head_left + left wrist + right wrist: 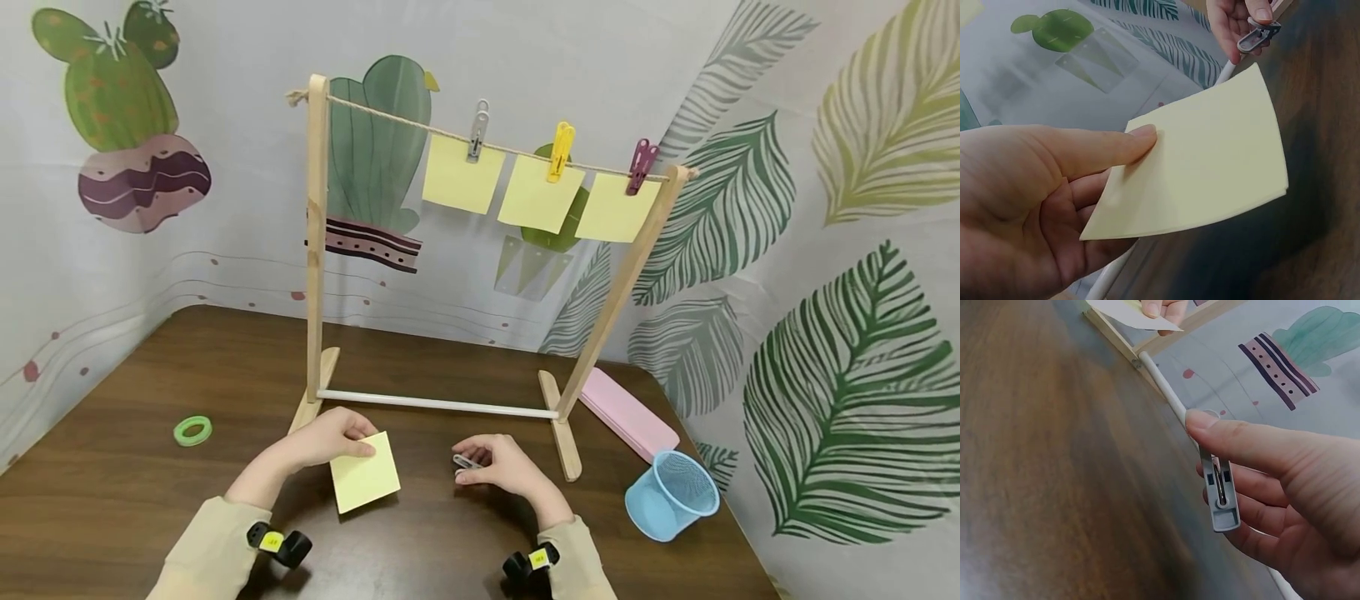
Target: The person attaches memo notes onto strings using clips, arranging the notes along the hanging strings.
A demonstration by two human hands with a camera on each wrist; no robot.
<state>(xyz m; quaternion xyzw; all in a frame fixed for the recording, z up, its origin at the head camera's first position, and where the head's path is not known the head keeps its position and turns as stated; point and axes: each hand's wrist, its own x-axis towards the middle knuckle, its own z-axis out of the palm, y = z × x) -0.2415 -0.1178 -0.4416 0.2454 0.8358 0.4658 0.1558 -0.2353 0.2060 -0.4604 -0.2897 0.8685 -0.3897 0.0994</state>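
My left hand pinches a yellow sticky note between thumb and fingers, above the table on the left. In the left wrist view the note looks like a thin stack, since a second edge shows along its lower side. To the right, my right hand holds a grey clothespin between thumb and fingers. Behind both hands stands a wooden frame with a string across its top. Grey, yellow and purple clothespins each clip a yellow note to the string.
A green tape ring lies at the left of the brown table. Beyond the frame's right foot are a pink case and a blue mesh cup. A white rod joins the frame's feet.
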